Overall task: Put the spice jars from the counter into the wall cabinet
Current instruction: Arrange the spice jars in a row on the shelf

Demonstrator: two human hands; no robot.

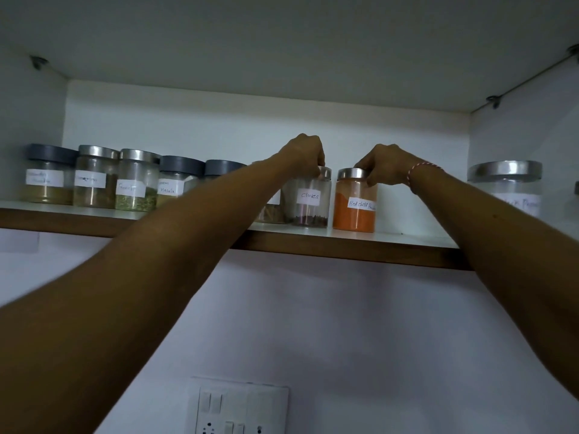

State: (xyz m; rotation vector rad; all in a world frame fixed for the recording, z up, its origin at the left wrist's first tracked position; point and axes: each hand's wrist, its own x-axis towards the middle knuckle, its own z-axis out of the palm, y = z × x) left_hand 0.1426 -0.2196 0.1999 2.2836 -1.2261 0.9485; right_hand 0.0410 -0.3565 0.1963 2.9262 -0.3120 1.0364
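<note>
On the left end of the cabinet shelf [344, 244] stands a row of labelled jars: a grey-lidded jar [47, 175] with tan powder, a steel-lidded jar [95, 178], a steel-lidded jar of green herbs [136, 183], a grey-lidded jar marked "Masala" [175, 180] and another grey lid [222, 167] partly hidden behind the left forearm. The left hand [305, 153] is curled down over the steel lid of the "Cloves" jar [310, 202], fingers closed on its rim; the jar stands upright on the shelf. Just beside it, apart by a narrow gap, stands the orange "Red chilli" jar [355, 203], whose lid the right hand [383, 164] pinches with its fingertips. A red-and-white thread [421, 169] circles that wrist. Further right stands a wider steel-lidded jar [506, 186]; its label is too blurred to read, perhaps "Pepper". A switch plate [236, 407] sits on the wall below.
</note>
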